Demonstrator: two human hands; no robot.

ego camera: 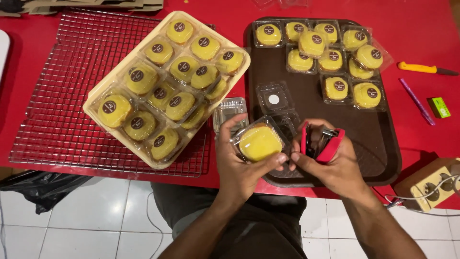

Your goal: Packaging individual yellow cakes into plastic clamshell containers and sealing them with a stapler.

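My left hand (239, 165) grips a small clear plastic box (259, 141) with a yellow cake inside, held over the near edge of a dark brown tray (378, 139). My right hand (335, 165) holds a red and black stapler (322, 143) right beside the box, its thumb touching the box's corner. An empty clear box (274, 98) with a white round sticker lies on the tray just beyond my hands.
A cream tray (120, 72) full of boxed yellow cakes rests on a wire cooling rack (76, 91) at left. More boxed cakes (330, 52) fill the brown tray's far end. A yellow-handled knife (424, 68), purple pen (417, 100), green box (438, 107) and power strip (429, 184) lie at right.
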